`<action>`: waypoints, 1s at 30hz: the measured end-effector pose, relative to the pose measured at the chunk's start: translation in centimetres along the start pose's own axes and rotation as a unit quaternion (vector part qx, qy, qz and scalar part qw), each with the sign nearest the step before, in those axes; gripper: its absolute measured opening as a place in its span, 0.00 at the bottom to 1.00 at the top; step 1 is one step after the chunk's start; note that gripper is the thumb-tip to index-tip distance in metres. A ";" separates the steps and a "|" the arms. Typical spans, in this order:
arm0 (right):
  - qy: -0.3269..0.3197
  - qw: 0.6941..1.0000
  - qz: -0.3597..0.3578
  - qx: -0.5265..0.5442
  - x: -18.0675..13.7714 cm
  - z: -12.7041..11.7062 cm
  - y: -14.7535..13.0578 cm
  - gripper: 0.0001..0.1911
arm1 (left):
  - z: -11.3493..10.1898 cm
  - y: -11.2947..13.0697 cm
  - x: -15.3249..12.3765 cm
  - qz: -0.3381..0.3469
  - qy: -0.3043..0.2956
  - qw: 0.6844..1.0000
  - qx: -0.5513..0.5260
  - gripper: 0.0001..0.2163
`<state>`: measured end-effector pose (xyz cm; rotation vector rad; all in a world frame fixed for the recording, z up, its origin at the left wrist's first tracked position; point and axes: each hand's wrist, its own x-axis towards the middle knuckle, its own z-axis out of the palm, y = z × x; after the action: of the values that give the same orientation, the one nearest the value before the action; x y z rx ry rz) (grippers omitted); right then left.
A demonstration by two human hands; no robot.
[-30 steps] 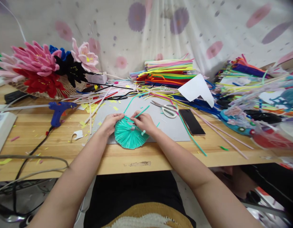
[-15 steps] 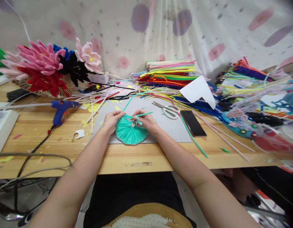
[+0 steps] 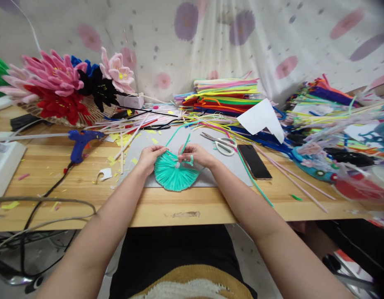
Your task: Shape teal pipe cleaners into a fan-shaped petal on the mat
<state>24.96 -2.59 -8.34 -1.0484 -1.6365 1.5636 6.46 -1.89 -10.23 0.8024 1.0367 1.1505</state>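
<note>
A turquoise fan-shaped piece of pipe cleaners (image 3: 175, 176) rests over the grey mat (image 3: 207, 178), its ribs spreading toward me. My left hand (image 3: 152, 160) is closed on its upper left edge. Just right of the fan's centre, my right hand (image 3: 194, 154) pinches a turquoise pipe cleaner (image 3: 186, 142), whose free end sticks up above the fingers. A curled turquoise bit shows by the right-hand fingers. Another turquoise strand runs up from near my left fingertips toward the back of the mat. Scissors (image 3: 224, 146) with white handles lie to the right.
Right of the mat lies a black phone (image 3: 254, 161). A blue glue gun (image 3: 79, 145) is at the left, near fluffy flowers (image 3: 59, 81). Bundles of coloured pipe cleaners (image 3: 223, 97) are piled at the back. A cut white card (image 3: 262, 120) leans before them.
My right hand has moved slightly right, and the pipe cleaner in it has swung from nearly level to steeply upright. More of the fan's centre shows. My left hand keeps its hold.
</note>
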 end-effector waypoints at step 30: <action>-0.102 0.979 0.045 -0.173 0.7 -0.5 -2.2 0.14 | 0.2 0.1 -0.2 -0.042 0.006 0.999 -0.002 0.11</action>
<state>24.78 -1.69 -6.16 -1.1824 -2.0847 1.5169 6.59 -2.04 -10.05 0.7425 1.0680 1.0877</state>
